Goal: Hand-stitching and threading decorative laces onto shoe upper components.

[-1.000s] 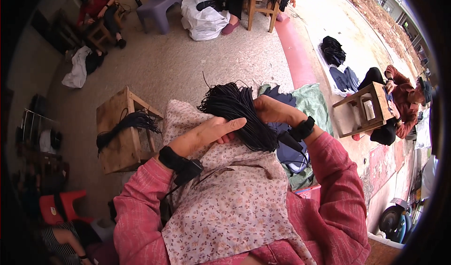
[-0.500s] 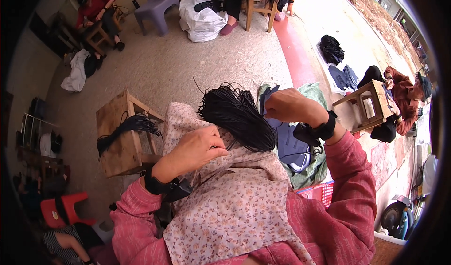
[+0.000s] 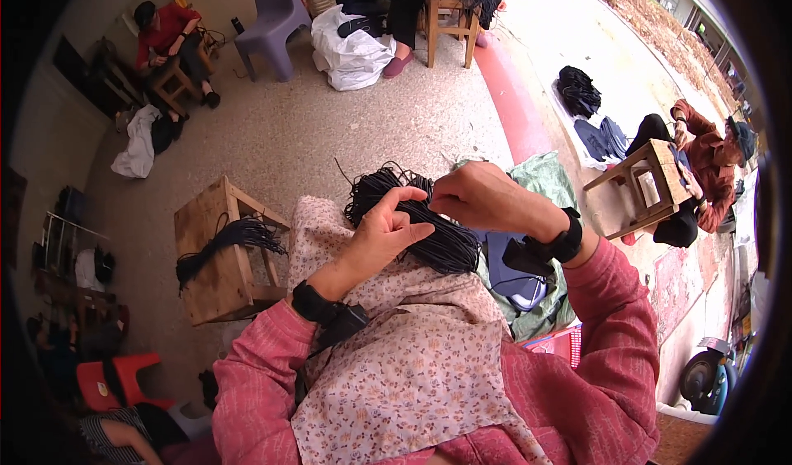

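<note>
On my lap, over a floral apron, rests a thick bundle of thin black cords. My left hand hovers above the bundle's near left side, its thumb and index finger apart and no object visible between them. Just right of it, my right hand is closed over the bundle, fingertips pointing at the left hand. Whatever it may pinch is hidden. Beyond my right forearm, dark blue fabric pieces lie on a green sack.
At my left stands a wooden stool with a smaller bundle of dark cords. A purple chair and a white sack are farther off. Several people sit around, one at a stool on the right. A red chair stands lower left.
My left hand has risen rightward toward the right hand, and its thumb and index finger have spread. The right hand has moved left and slightly down, remaining closed. The view has shifted slightly.
</note>
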A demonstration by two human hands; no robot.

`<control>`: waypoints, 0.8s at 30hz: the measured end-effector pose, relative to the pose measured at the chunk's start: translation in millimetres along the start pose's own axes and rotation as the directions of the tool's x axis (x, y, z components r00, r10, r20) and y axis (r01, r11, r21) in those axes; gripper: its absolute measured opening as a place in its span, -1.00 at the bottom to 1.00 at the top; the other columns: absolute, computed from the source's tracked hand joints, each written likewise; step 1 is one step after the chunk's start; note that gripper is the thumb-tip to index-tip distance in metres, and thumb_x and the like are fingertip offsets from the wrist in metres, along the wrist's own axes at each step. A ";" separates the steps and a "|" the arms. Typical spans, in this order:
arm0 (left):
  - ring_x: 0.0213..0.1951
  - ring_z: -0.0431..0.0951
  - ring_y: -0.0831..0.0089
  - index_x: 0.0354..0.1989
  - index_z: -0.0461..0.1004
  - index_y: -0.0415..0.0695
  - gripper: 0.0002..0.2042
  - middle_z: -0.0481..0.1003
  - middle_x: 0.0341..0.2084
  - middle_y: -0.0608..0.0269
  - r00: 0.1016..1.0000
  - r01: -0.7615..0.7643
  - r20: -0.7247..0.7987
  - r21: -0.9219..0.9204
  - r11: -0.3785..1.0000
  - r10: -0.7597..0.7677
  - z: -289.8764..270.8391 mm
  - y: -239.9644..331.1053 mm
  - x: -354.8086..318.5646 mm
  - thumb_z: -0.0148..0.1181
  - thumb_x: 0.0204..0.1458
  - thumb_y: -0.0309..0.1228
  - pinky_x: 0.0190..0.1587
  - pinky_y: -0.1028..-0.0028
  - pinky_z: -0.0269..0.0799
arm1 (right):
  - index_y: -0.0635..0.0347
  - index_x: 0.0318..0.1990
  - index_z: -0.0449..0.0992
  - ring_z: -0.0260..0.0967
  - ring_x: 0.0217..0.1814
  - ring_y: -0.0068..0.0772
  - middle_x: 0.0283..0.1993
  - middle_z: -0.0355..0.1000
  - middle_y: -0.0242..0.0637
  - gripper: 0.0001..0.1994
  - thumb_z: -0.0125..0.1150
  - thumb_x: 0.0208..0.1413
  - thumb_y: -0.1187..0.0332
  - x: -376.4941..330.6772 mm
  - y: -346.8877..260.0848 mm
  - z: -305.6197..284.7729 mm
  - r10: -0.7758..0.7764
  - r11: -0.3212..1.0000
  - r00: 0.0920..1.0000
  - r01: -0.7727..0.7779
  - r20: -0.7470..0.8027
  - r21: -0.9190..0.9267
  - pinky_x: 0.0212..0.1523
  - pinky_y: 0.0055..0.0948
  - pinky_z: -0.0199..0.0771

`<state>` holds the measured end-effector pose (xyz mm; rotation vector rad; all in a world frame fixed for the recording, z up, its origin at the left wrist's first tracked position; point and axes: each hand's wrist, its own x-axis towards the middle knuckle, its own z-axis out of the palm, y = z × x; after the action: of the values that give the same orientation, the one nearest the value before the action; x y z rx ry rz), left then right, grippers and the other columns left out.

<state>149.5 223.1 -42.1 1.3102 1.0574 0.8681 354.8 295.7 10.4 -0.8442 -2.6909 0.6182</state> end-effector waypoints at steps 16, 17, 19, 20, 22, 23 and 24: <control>-0.66 0.05 0.81 -0.32 0.52 -0.18 -0.68 0.16 -0.68 0.61 0.997 0.053 -0.053 -0.146 0.988 -0.061 0.3 7.7 -14.8 0.02 0.28 -0.18 -0.63 0.70 -0.07 | 0.22 -0.09 0.58 0.42 -0.22 -0.58 -0.23 0.56 -0.38 -0.81 0.19 0.16 0.44 4.5 31.2 60.3 -0.161 0.784 0.984 0.177 -0.080 0.595 -0.22 -0.52 0.43; -0.66 0.05 0.81 -0.32 0.52 -0.18 -0.68 0.16 -0.68 0.61 0.996 0.055 -0.057 -0.144 0.988 -0.064 -0.8 8.3 -16.1 0.02 0.28 -0.18 -0.63 0.70 -0.07 | 0.21 -0.12 0.60 0.42 -0.24 -0.56 -0.27 0.56 -0.37 -0.83 0.21 0.16 0.41 6.3 33.6 64.1 -0.277 0.863 0.947 0.321 -0.165 0.389 -0.23 -0.50 0.42; -0.60 0.17 0.79 -0.16 0.49 -0.19 -0.78 0.23 -0.65 0.59 0.994 0.090 -0.040 -0.216 0.972 -0.100 -4.7 11.6 -17.6 0.11 0.23 -0.28 -0.55 0.71 0.10 | 0.18 -0.19 0.61 0.40 -0.32 -0.56 -0.36 0.53 -0.38 -0.86 0.22 0.18 0.35 10.4 27.8 64.6 -0.344 0.871 0.900 0.413 -0.268 0.267 -0.27 -0.47 0.39; -0.60 0.17 0.79 -0.16 0.49 -0.19 -0.78 0.23 -0.65 0.59 0.994 0.089 -0.045 -0.214 0.973 -0.101 -5.0 15.2 -20.7 0.11 0.23 -0.28 -0.55 0.71 0.10 | 0.20 -0.23 0.61 0.38 -0.35 -0.59 -0.41 0.51 -0.40 -0.87 0.20 0.19 0.35 7.5 22.4 68.7 -0.136 0.817 0.959 0.251 -0.249 0.520 -0.28 -0.48 0.38; -0.46 0.35 0.71 0.13 0.31 -0.22 -0.61 0.35 -0.53 0.48 0.999 -0.011 -0.037 -0.198 0.980 0.004 -4.6 26.3 -26.3 0.20 0.14 -0.45 -0.34 0.67 0.31 | 0.24 -0.30 0.57 0.34 -0.42 -0.65 -0.50 0.44 -0.46 -0.81 0.11 0.26 0.33 5.8 13.0 67.9 0.174 0.520 0.983 -0.034 -0.067 0.854 -0.37 -0.54 0.36; -0.46 0.35 0.71 0.13 0.31 -0.22 -0.61 0.35 -0.53 0.48 0.999 -0.011 -0.041 -0.197 0.980 0.003 -8.0 25.5 -29.8 0.20 0.14 -0.45 -0.34 0.67 0.31 | 0.24 -0.30 0.57 0.34 -0.42 -0.65 -0.50 0.44 -0.46 -0.81 0.11 0.26 0.33 6.9 11.1 64.7 0.170 0.518 0.983 -0.032 -0.066 0.855 -0.37 -0.54 0.36; -0.38 0.38 0.69 0.18 0.24 -0.22 -0.53 0.38 -0.48 0.46 0.999 -0.039 -0.021 -0.045 0.998 0.038 -13.0 25.8 -36.5 0.22 0.09 -0.52 -0.22 0.64 0.32 | 0.26 -0.27 0.55 0.32 -0.43 -0.68 -0.50 0.42 -0.48 -0.80 0.09 0.28 0.32 7.7 9.5 62.0 0.220 0.353 0.975 -0.099 0.021 0.930 -0.40 -0.58 0.34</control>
<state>127.6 195.2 -11.9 1.2896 1.0256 0.9306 331.0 287.5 -47.6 -0.7136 -1.6086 1.8335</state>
